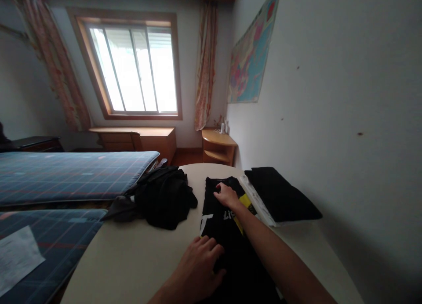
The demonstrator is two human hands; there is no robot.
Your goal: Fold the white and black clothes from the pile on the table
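Note:
A black T-shirt [239, 255] with yellow and white print lies in a long, narrow folded strip on the table, its collar end away from me. My left hand [201, 264] rests on its near left edge, fingers loosely bent and thumb apart. Farther up, near the collar, my right hand [227, 195] is over the cloth with thumb and forefinger apart. My right forearm covers part of the print. Neither hand shows fabric gripped between the fingers.
A crumpled heap of black clothing [166, 196] sits left on the round white table [138, 260]. Folded black garments [280, 194] on clear plastic lie right, beside the wall. Plaid mattresses [79, 174], one with a paper sheet [20, 255], flank the table's left.

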